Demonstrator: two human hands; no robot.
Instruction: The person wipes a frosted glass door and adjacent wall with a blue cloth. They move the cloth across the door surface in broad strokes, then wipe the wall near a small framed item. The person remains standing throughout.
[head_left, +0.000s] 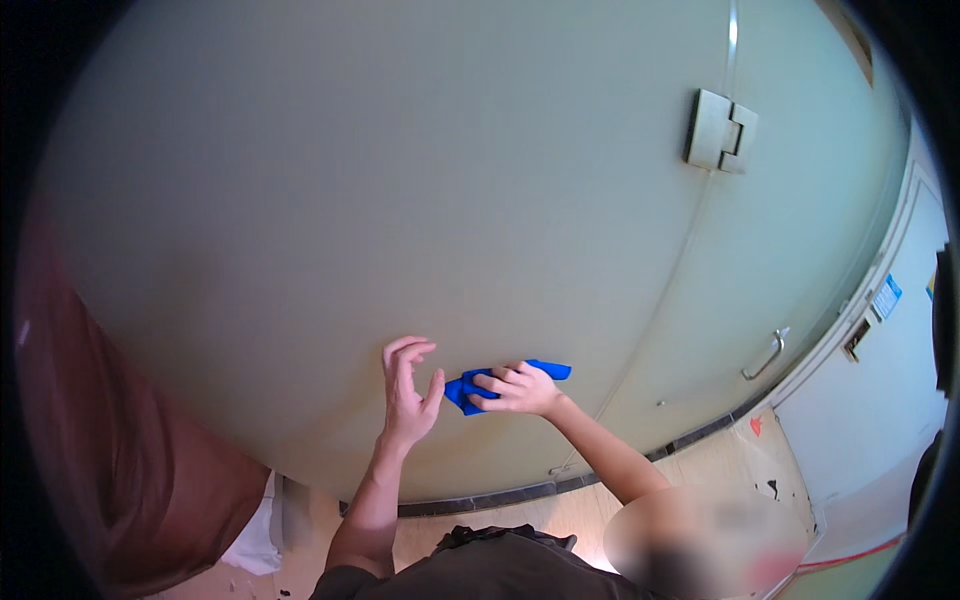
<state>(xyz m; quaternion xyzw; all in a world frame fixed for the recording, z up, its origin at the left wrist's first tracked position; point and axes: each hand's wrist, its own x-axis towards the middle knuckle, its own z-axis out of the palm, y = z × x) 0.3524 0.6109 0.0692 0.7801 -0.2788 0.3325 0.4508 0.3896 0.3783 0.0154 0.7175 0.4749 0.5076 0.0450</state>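
Observation:
A blue cloth (472, 390) is bunched under my right hand (517, 388), whose curled fingers hold it against or close to a frosted glass panel (420, 187). One end of the cloth sticks out beyond my knuckles, the other points towards my left hand (409, 394). That left hand is raised in front of the same panel with fingers bent and thumb apart, and nothing is in it. Whether its fingertips touch the glass, I cannot tell.
A metal hinge (720, 133) joins the glass panels at the upper right. Lower down are a curved metal handle (766, 356) and a white door (862, 397). Reddish-brown fabric (150, 465) hangs at the left. Dark edging (480, 501) runs along the glass base.

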